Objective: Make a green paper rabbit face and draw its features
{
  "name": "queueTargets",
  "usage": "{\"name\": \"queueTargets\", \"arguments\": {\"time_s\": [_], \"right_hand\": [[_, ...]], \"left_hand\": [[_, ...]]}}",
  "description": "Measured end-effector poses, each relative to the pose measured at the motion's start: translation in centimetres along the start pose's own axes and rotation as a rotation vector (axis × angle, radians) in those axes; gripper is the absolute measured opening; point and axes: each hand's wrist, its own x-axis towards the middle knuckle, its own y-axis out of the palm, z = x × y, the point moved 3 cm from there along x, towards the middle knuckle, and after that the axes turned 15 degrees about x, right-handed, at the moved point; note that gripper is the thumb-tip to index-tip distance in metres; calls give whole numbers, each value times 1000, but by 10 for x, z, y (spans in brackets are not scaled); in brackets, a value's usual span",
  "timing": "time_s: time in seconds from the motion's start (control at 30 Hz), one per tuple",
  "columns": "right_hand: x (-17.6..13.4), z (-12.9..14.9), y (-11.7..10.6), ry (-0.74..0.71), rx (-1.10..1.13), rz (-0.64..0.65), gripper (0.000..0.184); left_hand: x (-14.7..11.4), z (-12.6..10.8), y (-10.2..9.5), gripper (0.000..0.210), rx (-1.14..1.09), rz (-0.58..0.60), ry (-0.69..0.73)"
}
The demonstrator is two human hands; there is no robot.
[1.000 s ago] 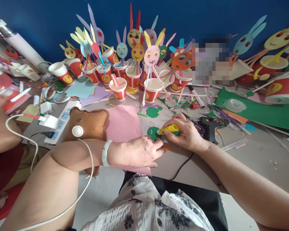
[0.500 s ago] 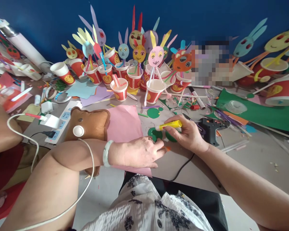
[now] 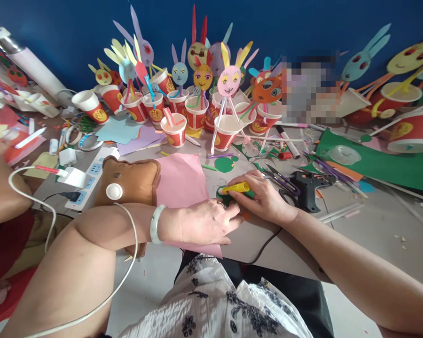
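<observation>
My right hand is closed around a yellow glue stick. The white tip of the stick meets a small dark green paper circle, partly covered by my fingers. My left hand lies low over the table with its fingers stretched out, their tips at the near edge of that circle. Under its wrist and palm spreads a pink paper sheet. A bit of orange paper shows between the two hands. Farther off lies a larger green paper circle.
Right of my right hand are scissors and a black glue gun. A brown hand warmer, with a white cable, lies by a power strip. Paper cups with paper rabbit figures line the back. Another person's arm is at left.
My right hand has moved left and slightly down, bringing the glue stick's tip onto the green circle. The scissors now show more. My left hand has hardly moved.
</observation>
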Motion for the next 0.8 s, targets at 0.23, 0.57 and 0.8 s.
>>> {"name": "queueTargets", "arguments": {"time_s": [0.23, 0.57, 0.8], "right_hand": [[1, 0, 4, 33, 21, -36, 18], [-6, -8, -24, 212, 37, -211, 14], [-2, -2, -15, 128, -26, -95, 9]], "left_hand": [[0, 1, -2, 55, 0, 23, 6], [2, 0, 2, 50, 4, 3, 2], [1, 1, -3, 51, 4, 8, 18]]}}
